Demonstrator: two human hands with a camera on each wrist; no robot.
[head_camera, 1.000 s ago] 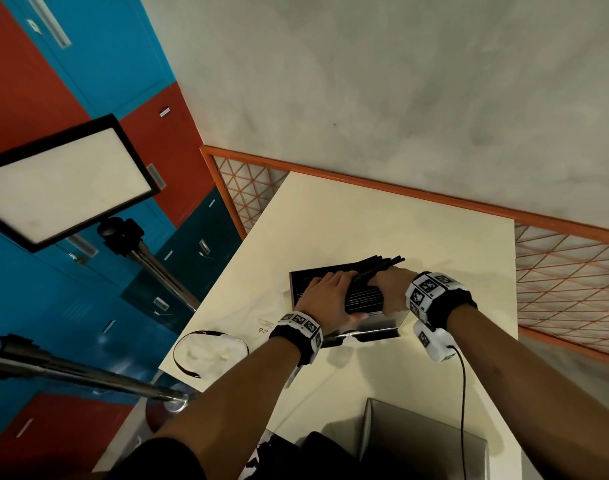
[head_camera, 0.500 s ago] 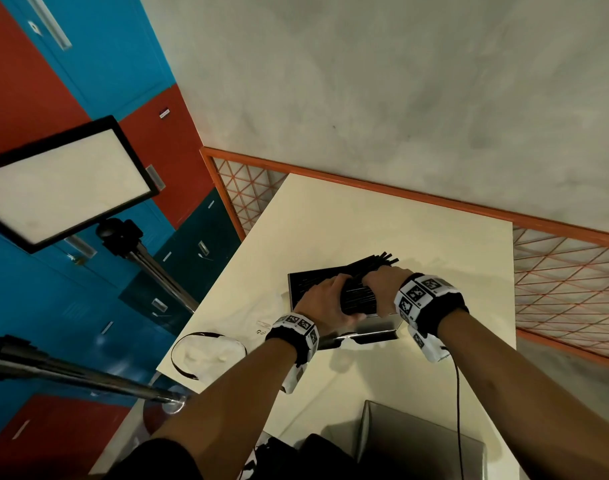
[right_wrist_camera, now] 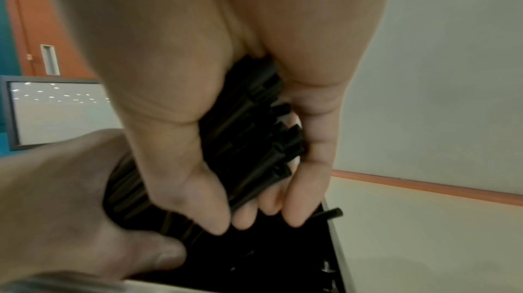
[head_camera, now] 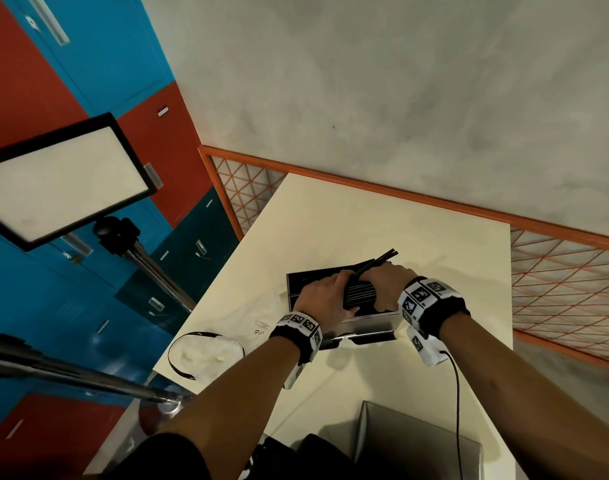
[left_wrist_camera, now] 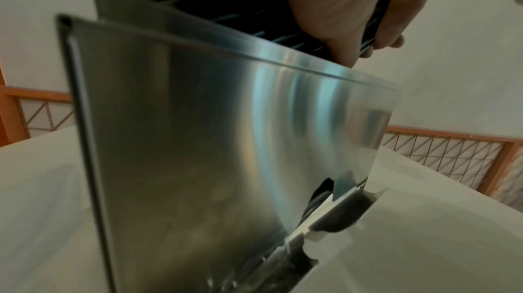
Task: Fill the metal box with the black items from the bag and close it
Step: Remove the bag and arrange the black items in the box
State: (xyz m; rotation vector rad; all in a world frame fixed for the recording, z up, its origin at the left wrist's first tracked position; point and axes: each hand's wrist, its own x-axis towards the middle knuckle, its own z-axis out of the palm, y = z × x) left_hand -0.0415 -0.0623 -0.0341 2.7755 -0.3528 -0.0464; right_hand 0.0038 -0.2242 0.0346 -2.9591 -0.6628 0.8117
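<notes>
The open metal box stands mid-table, with its shiny wall filling the left wrist view. A bundle of thin black sticks lies slanted across its opening, the far ends poking out past the back rim. My left hand grips the bundle's left part, thumb and fingers pinching it above the box. My right hand has its fingers curled round the right part of the sticks, fingertips down inside the dark box. The box floor is hidden.
A flat grey metal piece lies at the table's near edge. A white bag with a black rim sits at the left edge. A light panel on a stand and a tripod pole are left; an orange mesh fence runs behind.
My right hand has moved left toward my left hand, and the bundle's protruding ends have shifted left and tilted up more. The box has stayed put.
</notes>
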